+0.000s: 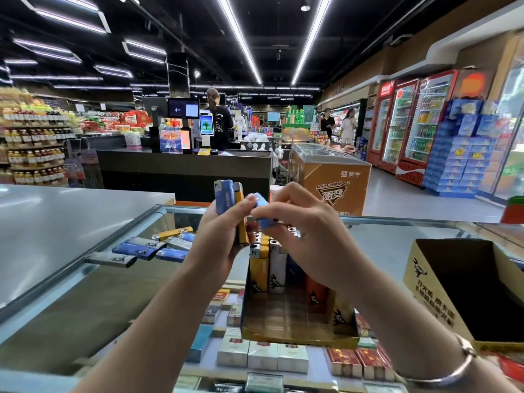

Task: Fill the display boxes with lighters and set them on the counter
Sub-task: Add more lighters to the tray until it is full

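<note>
Cigarette packs [262,355] lie nearest, under the glass table [85,279]. On it stand an empty box [465,290] at right and a part-filled display box [297,316]; loose lighters [147,248] lie left. Left hand [224,231] grips a bunch of lighters [228,202]; right hand [300,222] fingers pinch a blue lighter [263,211].
</note>
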`<control>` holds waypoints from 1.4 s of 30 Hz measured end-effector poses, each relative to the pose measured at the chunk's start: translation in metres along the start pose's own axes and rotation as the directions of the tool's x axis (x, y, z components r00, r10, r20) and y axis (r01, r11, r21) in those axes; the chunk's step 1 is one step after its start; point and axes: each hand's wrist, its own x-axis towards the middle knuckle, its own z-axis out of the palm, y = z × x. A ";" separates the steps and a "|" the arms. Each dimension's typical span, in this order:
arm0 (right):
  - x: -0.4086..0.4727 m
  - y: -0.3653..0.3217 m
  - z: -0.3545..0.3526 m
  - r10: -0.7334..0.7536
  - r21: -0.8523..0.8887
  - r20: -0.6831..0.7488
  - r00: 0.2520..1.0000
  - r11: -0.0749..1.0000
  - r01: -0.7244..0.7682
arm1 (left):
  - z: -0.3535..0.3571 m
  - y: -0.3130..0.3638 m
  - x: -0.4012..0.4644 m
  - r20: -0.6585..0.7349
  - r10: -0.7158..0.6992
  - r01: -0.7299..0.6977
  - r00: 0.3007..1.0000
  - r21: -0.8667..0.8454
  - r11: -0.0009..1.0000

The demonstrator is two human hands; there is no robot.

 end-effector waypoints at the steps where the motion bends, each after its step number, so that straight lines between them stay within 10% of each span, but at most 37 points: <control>1: 0.000 0.002 0.000 0.035 0.024 -0.044 0.998 0.999 -0.034 | -0.001 0.000 0.000 -0.004 0.025 -0.025 1.000 0.038 0.999; 10: 0.000 0.031 -0.018 0.512 0.679 -0.026 0.859 0.640 -0.360 | -0.012 -0.011 0.007 -0.055 0.250 -0.181 0.967 0.542 0.821; 26: -0.003 0.044 -0.024 0.401 0.387 -0.030 0.916 0.849 -0.359 | -0.008 -0.020 0.002 -0.070 0.167 -0.096 0.984 0.580 0.809; 42: -0.006 0.040 -0.003 0.385 -0.059 0.269 0.883 0.922 -0.384 | -0.006 -0.016 0.000 -0.066 0.104 -0.048 0.992 0.572 0.819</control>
